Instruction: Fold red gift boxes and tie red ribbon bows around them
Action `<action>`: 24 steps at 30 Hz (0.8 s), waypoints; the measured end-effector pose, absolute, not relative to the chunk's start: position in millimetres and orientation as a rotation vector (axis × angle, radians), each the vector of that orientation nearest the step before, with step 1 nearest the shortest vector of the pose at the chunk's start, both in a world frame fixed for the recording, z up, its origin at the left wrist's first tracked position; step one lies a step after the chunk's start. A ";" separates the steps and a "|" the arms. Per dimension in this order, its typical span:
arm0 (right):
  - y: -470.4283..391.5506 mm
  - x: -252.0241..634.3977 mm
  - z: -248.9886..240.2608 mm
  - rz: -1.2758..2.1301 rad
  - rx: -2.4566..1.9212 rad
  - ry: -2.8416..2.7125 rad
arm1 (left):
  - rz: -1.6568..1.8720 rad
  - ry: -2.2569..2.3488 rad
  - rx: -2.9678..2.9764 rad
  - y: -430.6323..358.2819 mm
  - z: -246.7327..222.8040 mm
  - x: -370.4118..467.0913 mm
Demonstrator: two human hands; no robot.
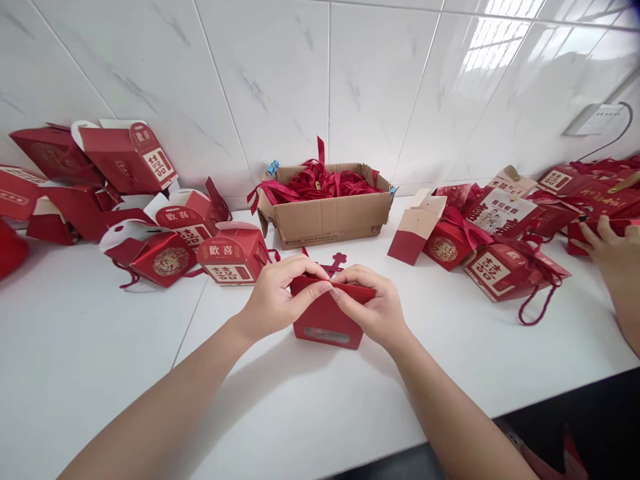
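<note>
A small red gift box [327,320] with a clear oblong window low on its front stands upright on the white table in front of me. My left hand [280,293] pinches the left part of its top edge between thumb and fingers. On the right part of the same edge, my right hand [367,300] pinches too, and both thumbs nearly meet at the middle. Behind the fingers a dark red decorative flap [339,260] sticks up. The far side of the box is hidden.
A cardboard box [330,217] full of red ribbons [320,183] stands against the tiled wall. Folded red gift boxes [165,257] are piled at the left, more gift boxes [500,270] at the right. Another person's hand [613,260] touches a red box at the far right.
</note>
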State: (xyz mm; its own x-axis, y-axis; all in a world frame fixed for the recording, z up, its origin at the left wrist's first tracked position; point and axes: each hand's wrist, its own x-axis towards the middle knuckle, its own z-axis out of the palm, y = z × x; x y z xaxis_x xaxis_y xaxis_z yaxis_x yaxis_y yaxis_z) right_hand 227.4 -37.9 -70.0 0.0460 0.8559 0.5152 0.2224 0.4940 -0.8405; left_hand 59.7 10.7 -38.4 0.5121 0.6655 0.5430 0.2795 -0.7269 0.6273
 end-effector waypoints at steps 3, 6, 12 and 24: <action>-38.1 227.8 -70.5 0.637 -0.979 -1.496 | 1.122 0.869 2.209 8.3 -37.1 62.7; -37.9 229.9 -71.5 0.632 -0.965 -1.515 | 1.142 0.895 2.123 6.0 -37.5 65.5; -38.2 234.9 -71.0 0.608 -0.935 -1.563 | 1.155 0.878 2.040 5.6 -41.4 67.3; -37.1 233.5 -73.5 0.617 -0.913 -1.508 | 1.122 0.553 2.210 13.3 -51.0 59.8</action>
